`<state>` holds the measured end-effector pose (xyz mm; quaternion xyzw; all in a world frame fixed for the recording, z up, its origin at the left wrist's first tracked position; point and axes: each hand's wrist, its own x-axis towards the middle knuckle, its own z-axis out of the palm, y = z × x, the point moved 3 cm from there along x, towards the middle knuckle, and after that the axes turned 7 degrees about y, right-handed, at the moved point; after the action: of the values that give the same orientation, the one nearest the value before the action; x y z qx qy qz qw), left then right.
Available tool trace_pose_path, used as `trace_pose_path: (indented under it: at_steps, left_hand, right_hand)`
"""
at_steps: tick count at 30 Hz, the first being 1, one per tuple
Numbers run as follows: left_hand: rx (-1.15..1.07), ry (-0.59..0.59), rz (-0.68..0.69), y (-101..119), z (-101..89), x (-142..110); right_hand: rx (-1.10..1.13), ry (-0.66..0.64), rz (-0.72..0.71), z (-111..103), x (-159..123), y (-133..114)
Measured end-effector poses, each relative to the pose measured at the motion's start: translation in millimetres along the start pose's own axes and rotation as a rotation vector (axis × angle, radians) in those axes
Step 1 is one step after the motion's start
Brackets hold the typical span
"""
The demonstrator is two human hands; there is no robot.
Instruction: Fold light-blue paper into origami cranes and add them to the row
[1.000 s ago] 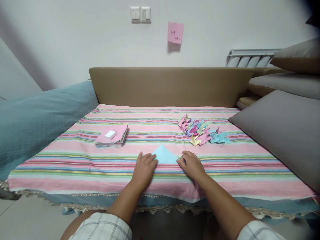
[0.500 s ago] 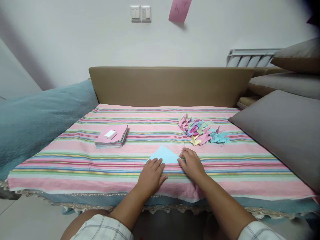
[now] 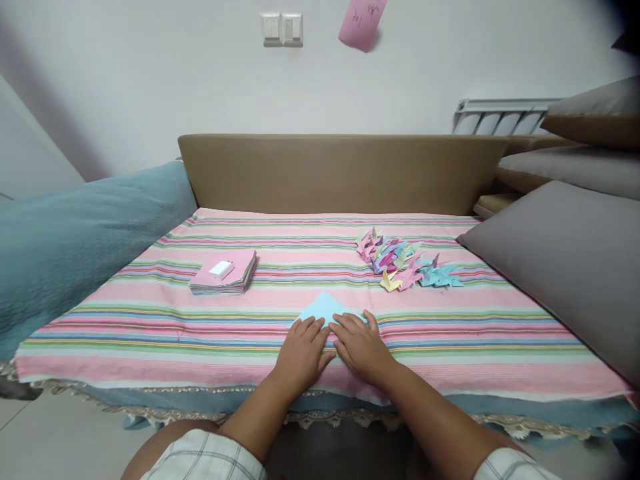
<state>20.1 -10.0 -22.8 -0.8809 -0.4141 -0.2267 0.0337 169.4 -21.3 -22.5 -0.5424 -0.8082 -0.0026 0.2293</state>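
A light blue sheet of paper (image 3: 324, 306), folded into a triangle with its peak away from me, lies on the striped cloth (image 3: 150, 353). My left hand (image 3: 303, 350) rests flat on the left part of its near edge, fingers stretched out. Close beside it, my right hand (image 3: 359, 345) lies with fingers spread over the right part of the same edge. The fingers of both hands cover most of that edge, and the two hands nearly touch at the middle.
Back left sits a stack of coloured paper (image 3: 220, 283) with a small white block (image 3: 221, 269) on top. Several folded paper cranes (image 3: 400, 261) are heaped back right. Grey cushions (image 3: 560, 260) border the right side, a blue-covered armrest (image 3: 100, 220) the left, a brown backrest (image 3: 340, 173) behind.
My left hand has slid right onto the paper's near edge and flattened. My right hand has left the right corner, moved left and spread over the edge. The pink wall note has swung up and tilted.
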Motion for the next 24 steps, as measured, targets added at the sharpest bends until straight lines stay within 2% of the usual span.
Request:
trace_pose_path:
  at_steps: [11, 24]
  left_hand:
    - [0.076, -0.016, -0.061, 5, -1.6, -1]
    - [0.109, -0.060, -0.114, -3, -12.5, -3]
  right_hand:
    - [-0.007, 0.022, 0.112, -15, -1, 11]
    - [0.012, -0.064, 0.198, -26, -1, 25]
